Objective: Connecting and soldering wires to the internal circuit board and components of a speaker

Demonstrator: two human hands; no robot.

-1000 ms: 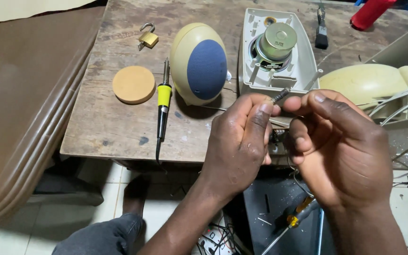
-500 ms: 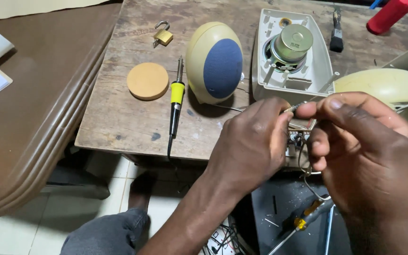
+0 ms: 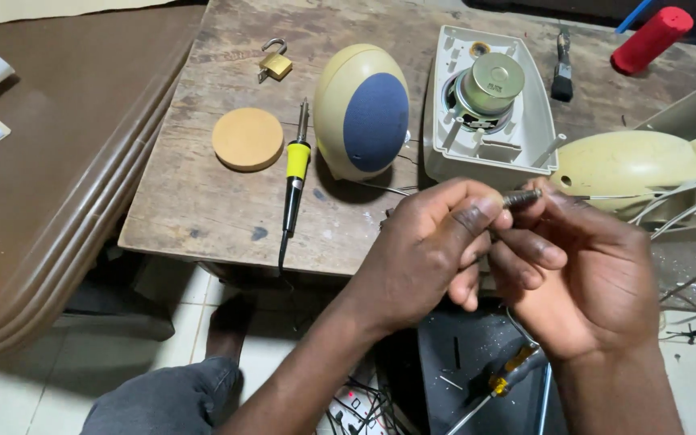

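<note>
My left hand (image 3: 428,250) and my right hand (image 3: 582,274) meet in front of the wooden table's (image 3: 203,201) near edge. Between their fingertips they pinch a thin grey cable end (image 3: 523,196); thin wires run from it toward the right. Just behind the hands lie an egg-shaped cream speaker with a blue front (image 3: 362,111), an opened white speaker housing showing its driver magnet (image 3: 489,101), and a cream shell (image 3: 630,165). A soldering iron with a yellow and black handle (image 3: 294,181) lies left of the egg-shaped speaker.
A round tan disc (image 3: 247,138) and a brass padlock (image 3: 274,63) lie at the table's left part. A red cylinder (image 3: 651,39) and a small dark tool (image 3: 561,74) are at the back. A brown table (image 3: 50,185) stands left. A screwdriver (image 3: 497,383) lies below.
The view has shifted so the table objects sit further right and lower. My hands stay together on the cable end, fingers slightly reworked around it.
</note>
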